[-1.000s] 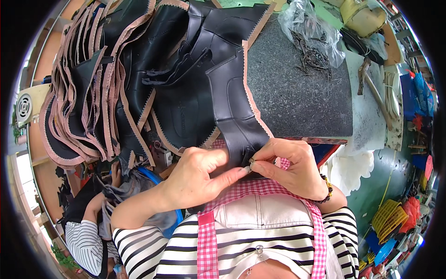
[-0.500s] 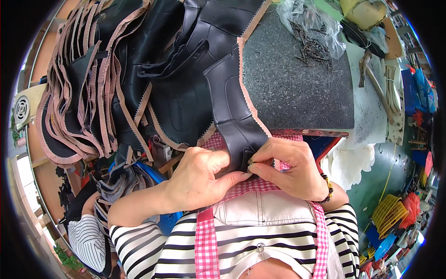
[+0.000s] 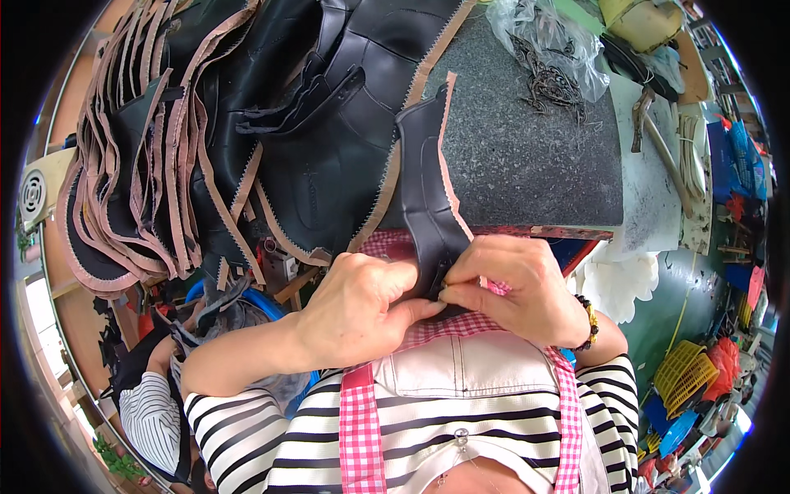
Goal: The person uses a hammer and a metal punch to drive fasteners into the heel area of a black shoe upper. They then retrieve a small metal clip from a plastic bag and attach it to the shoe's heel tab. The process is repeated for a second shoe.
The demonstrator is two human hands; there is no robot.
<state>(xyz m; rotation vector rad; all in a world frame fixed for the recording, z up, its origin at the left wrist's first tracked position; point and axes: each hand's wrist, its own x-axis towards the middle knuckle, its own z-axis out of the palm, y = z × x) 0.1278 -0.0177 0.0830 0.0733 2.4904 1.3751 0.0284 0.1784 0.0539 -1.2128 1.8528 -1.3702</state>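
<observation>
Hands (image 3: 354, 313) (image 3: 518, 292) pinch black leather (image 3: 424, 177); basin (image 3: 267, 304) holds grey pieces (image 3: 234, 323).

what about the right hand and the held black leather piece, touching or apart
Touching: the head view shows the right hand, fingers closed, pinching the lower end of the black leather piece.

The table (image 3: 535, 181) has a dark grey, speckled top with a reddish near edge. Black leather pieces (image 3: 317, 185) with tan, saw-toothed borders heap over its left side, overhanging the near edge. Toward the far edge lies a clear plastic bag (image 3: 572, 41) with dark, tangled strands (image 3: 555, 89); a hammer (image 3: 662, 148) rests at the paler right side.
</observation>
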